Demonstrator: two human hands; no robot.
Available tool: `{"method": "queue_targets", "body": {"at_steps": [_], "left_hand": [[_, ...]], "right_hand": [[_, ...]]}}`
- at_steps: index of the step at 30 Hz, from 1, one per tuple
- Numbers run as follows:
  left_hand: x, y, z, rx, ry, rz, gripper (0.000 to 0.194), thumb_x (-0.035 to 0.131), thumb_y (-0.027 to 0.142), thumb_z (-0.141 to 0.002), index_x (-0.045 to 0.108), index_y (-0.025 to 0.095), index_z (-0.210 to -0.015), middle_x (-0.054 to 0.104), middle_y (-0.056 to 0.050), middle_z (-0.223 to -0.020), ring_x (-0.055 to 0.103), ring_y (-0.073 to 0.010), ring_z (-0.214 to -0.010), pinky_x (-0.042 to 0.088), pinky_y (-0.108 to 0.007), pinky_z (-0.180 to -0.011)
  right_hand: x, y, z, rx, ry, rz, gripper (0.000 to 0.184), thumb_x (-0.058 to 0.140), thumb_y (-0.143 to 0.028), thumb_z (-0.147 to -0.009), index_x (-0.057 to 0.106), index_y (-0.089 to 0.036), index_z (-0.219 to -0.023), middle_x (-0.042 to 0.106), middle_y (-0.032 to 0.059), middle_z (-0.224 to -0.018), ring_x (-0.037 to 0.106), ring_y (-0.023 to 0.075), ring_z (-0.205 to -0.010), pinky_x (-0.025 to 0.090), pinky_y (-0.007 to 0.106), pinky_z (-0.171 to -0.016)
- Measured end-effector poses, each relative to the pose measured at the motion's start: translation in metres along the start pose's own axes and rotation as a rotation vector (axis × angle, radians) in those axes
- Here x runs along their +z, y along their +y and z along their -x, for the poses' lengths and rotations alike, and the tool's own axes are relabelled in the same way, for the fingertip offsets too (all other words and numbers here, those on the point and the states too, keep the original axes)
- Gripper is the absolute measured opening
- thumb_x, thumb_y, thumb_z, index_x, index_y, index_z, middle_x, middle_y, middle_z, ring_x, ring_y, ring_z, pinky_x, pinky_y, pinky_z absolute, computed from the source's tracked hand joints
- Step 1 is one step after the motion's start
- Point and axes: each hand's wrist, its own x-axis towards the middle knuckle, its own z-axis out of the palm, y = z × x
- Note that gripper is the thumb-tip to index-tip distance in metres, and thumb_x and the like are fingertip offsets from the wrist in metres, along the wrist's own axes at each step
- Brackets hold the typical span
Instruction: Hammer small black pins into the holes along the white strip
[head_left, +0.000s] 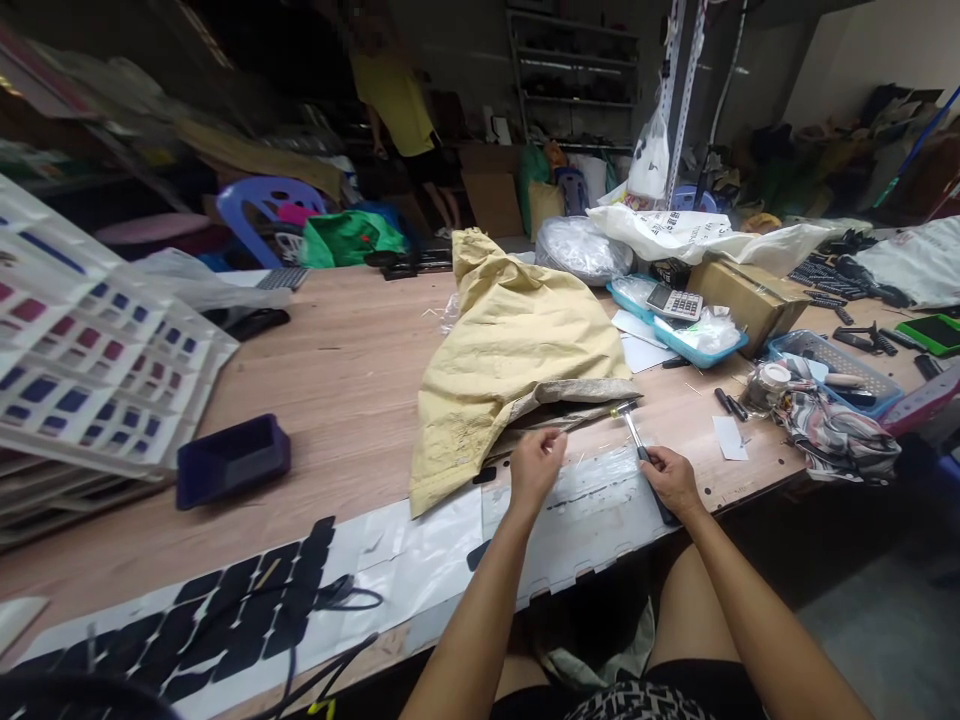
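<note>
My left hand [534,466] rests on a long white plastic strip [420,545] at the table's near edge, its fingers pinched together on something too small to make out. My right hand [670,480] is closed round the black handle of a small hammer [634,437], whose metal head points up towards the mouth of a yellow woven sack [510,350]. The sack lies on the wooden table [345,380] just beyond both hands. Black flat pieces [225,610] sit in rows on the strip's left part.
Stacked white trays with coloured squares [90,370] and a dark blue tray [232,460] lie at left. To the right are blue baskets [679,330], a calculator [673,302], a cardboard box [750,295] and a crumpled cloth [836,435]. A person in a yellow shirt [397,100] stands at the back.
</note>
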Motion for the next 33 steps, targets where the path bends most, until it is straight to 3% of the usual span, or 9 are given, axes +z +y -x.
{"method": "queue_targets", "body": {"at_steps": [2, 5, 11, 14, 17, 21, 24, 27, 33], "left_hand": [[0.012, -0.003, -0.042, -0.096, 0.117, -0.128, 0.04, 0.057, 0.048, -0.082, 0.074, 0.016, -0.101, 0.073, -0.011, -0.092, 0.066, -0.0265, -0.091, 0.049, -0.036, -0.081], [0.027, -0.004, -0.076, -0.272, 0.119, -0.3, 0.039, 0.06, 0.051, -0.078, 0.075, 0.018, -0.094, 0.074, -0.016, -0.097, 0.067, -0.0345, -0.097, 0.049, -0.042, -0.08], [0.033, 0.0, -0.087, -0.387, 0.093, -0.357, 0.034, 0.059, 0.047, -0.076, 0.075, 0.019, -0.086, 0.074, -0.02, -0.098, 0.068, -0.0376, -0.094, 0.049, -0.042, -0.074], [0.021, 0.002, -0.076, -0.364, 0.065, -0.345, 0.035, 0.058, 0.05, -0.077, 0.075, 0.021, -0.088, 0.075, -0.016, -0.097, 0.068, -0.0354, -0.093, 0.048, -0.038, -0.07], [0.005, -0.006, -0.048, -0.283, -0.012, -0.347, 0.03, 0.061, 0.049, -0.076, 0.075, 0.024, -0.084, 0.075, -0.009, -0.088, 0.068, -0.031, -0.086, 0.045, -0.034, -0.066], [-0.005, -0.035, 0.005, -0.042, -0.119, -0.28, 0.025, 0.063, 0.045, -0.078, 0.075, 0.025, -0.086, 0.073, -0.003, -0.085, 0.065, -0.0232, -0.081, 0.044, -0.03, -0.068], [-0.001, -0.058, 0.033, 0.132, -0.117, -0.214, 0.023, 0.064, 0.041, -0.08, 0.075, 0.024, -0.092, 0.07, -0.003, -0.089, 0.063, -0.022, -0.088, 0.046, -0.032, -0.078], [0.006, -0.067, 0.042, 0.212, -0.075, -0.206, 0.022, 0.067, 0.036, -0.079, 0.075, 0.024, -0.096, 0.066, -0.003, -0.088, 0.06, -0.0223, -0.09, 0.046, -0.034, -0.085], [0.005, -0.061, 0.038, 0.215, -0.087, -0.187, 0.017, 0.07, 0.029, -0.078, 0.072, 0.023, -0.094, 0.068, -0.003, -0.093, 0.059, -0.0216, -0.092, 0.045, -0.035, -0.087]], "right_hand": [[0.0, 0.0, 0.0, -0.002, 0.0, -0.005, 0.028, 0.061, -0.037, -0.077, 0.075, -0.018, -0.091, 0.067, 0.0009, -0.072, 0.057, 0.015, -0.063, 0.047, 0.024, -0.061], [0.0, 0.0, 0.0, -0.004, 0.002, -0.015, 0.028, 0.061, -0.037, -0.077, 0.076, -0.018, -0.091, 0.069, 0.0014, -0.073, 0.058, 0.0151, -0.062, 0.047, 0.024, -0.059], [0.001, 0.003, 0.0, -0.011, -0.002, -0.043, 0.029, 0.061, -0.037, -0.078, 0.075, -0.017, -0.093, 0.072, 0.0032, -0.078, 0.061, 0.0162, -0.065, 0.05, 0.025, -0.062], [0.001, 0.005, -0.001, -0.007, -0.004, -0.045, 0.028, 0.061, -0.036, -0.078, 0.075, -0.018, -0.093, 0.072, 0.0028, -0.078, 0.061, 0.0161, -0.065, 0.05, 0.025, -0.062], [0.001, 0.006, -0.001, -0.001, -0.002, -0.041, 0.027, 0.061, -0.035, -0.078, 0.076, -0.018, -0.093, 0.07, 0.0017, -0.075, 0.06, 0.0155, -0.065, 0.05, 0.024, -0.063], [0.001, 0.004, 0.0, 0.002, -0.001, -0.031, 0.027, 0.061, -0.034, -0.077, 0.076, -0.018, -0.093, 0.069, 0.0008, -0.074, 0.058, 0.0146, -0.063, 0.048, 0.024, -0.061], [0.0, 0.002, -0.001, -0.004, -0.001, -0.02, 0.028, 0.061, -0.035, -0.078, 0.076, -0.017, -0.093, 0.069, 0.0011, -0.075, 0.057, 0.0142, -0.062, 0.048, 0.024, -0.061], [-0.001, 0.001, -0.002, -0.019, -0.005, -0.012, 0.03, 0.061, -0.038, -0.078, 0.075, -0.016, -0.094, 0.07, 0.0022, -0.076, 0.058, 0.0149, -0.063, 0.049, 0.025, -0.061], [-0.007, -0.02, 0.019, -0.106, -0.011, 0.044, 0.026, 0.062, -0.033, -0.08, 0.073, -0.018, -0.099, 0.069, 0.0052, -0.086, 0.06, 0.0171, -0.072, 0.051, 0.028, -0.069]]}}
